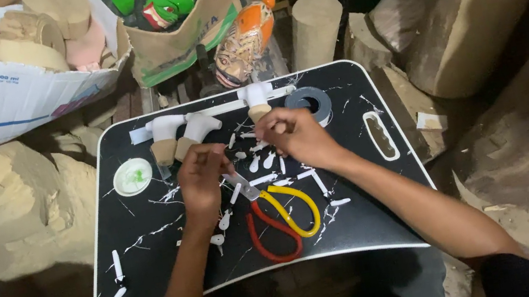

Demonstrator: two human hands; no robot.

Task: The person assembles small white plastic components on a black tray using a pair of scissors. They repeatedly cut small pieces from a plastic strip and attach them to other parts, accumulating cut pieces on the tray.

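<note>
My left hand [202, 180] sits over the black lap tray [157, 274], fingers curled tight round sth small & white, can't tell exactly what. Right hand [298, 137] is pinched on another small white piece, just beside the left. Scissors [284, 220] w/ red & yellow handles lie on the tray right below both hands. More little white pieces [260, 163] scattered btw them. Grey tape roll [311, 101] near right hand, white lid [133, 176] off to the left.

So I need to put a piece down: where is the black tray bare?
The black tray is barest along its near edge below the scissors and beside the slot handle. It is crowded mid-tray, where both hands work among white pieces.
</note>
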